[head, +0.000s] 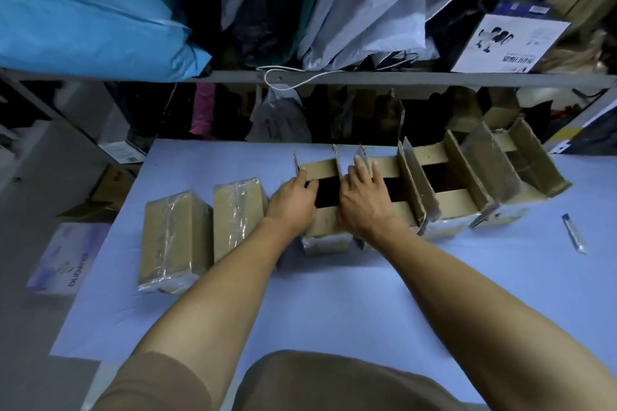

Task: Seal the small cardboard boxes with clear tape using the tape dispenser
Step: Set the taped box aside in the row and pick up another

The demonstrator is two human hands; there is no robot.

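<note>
- Six small cardboard boxes stand in a row along the far half of the tabletop [334,294].
- Two taped boxes [173,237] sit nearest the left edge, tops closed under clear tape.
- Four open boxes follow to the right, long flaps upright; the rightmost [521,163] stands by the far right corner.
- Left hand [293,203] rests on the first open box [320,220], fingers together, curled over its near-left flap.
- Right hand [364,197] lies flat, fingers together, pressing that box's right flap.
- One small knife-like tool [574,233] lies near the right edge; type unclear.
- Box on floor [66,257], left of the table: "bubanoj"-like print, not legible.
</note>
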